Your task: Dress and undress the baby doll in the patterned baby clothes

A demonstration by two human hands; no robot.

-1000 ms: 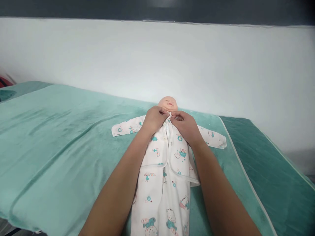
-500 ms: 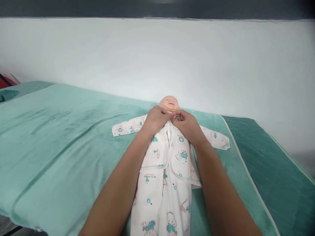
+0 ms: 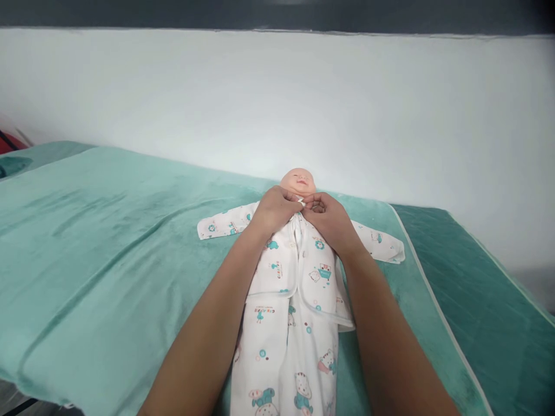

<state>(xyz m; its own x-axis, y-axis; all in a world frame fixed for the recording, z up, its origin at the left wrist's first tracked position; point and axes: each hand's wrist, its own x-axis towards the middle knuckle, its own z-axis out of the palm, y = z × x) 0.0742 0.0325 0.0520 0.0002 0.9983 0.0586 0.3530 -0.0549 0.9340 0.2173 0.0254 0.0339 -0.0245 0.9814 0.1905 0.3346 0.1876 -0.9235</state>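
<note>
A baby doll (image 3: 298, 180) lies on its back, dressed in a white printed jacket (image 3: 277, 268) and matching trousers (image 3: 264, 361). At its neck, my left hand (image 3: 278, 209) pinches one side of the jacket's collar. My right hand (image 3: 326, 216) pinches the other side, so the fingertips of both hands meet just below the doll's chin. A bit of white cloth shows between them; any fastener there is too small to make out. Below my hands the jacket's front edges lie apart, with a small gap between them lower down. Both sleeves are spread out sideways.
Under the doll lies a light green blanket (image 3: 108, 242). A darker green cover (image 3: 472, 289) shows on the right beyond its pale edge. The white wall (image 3: 277, 98) rises right behind the doll's head. Something red (image 3: 13, 143) is at the far left.
My fingertips have shifted slightly at the collar, and a little more white cloth shows between them. The doll and its clothes lie as before.
</note>
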